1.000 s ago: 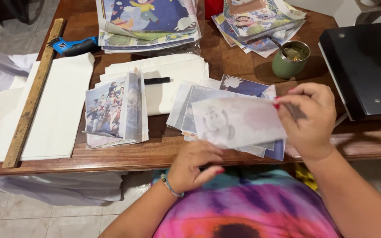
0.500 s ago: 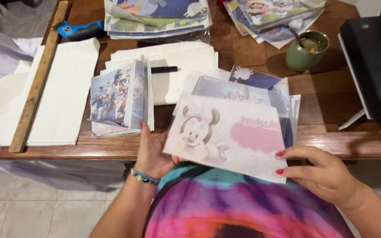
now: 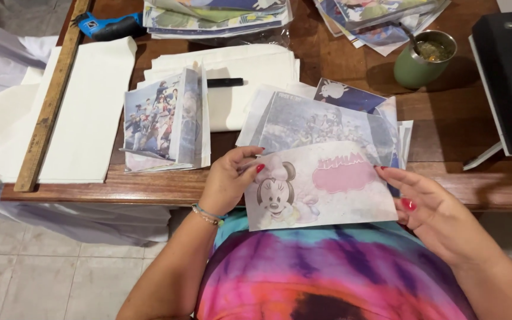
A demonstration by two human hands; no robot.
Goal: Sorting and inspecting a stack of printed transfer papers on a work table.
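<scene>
Gripping a cartoon-mouse print (image 3: 321, 185) between them, left hand (image 3: 227, 181) and right hand (image 3: 431, 207) pinch its side edges.

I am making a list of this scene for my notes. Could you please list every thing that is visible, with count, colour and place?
cartoon print: one, white and pink, held at table edge
print stack: several, bluish, behind it
photo bundle: one, multicoloured, table left
white sheets: several, left and centre
wooden ruler: one, brown, far left
pen: one, black, centre
cup: one, green, upper right
black device: one, right
left hand: grips print
right hand: supports print
</scene>
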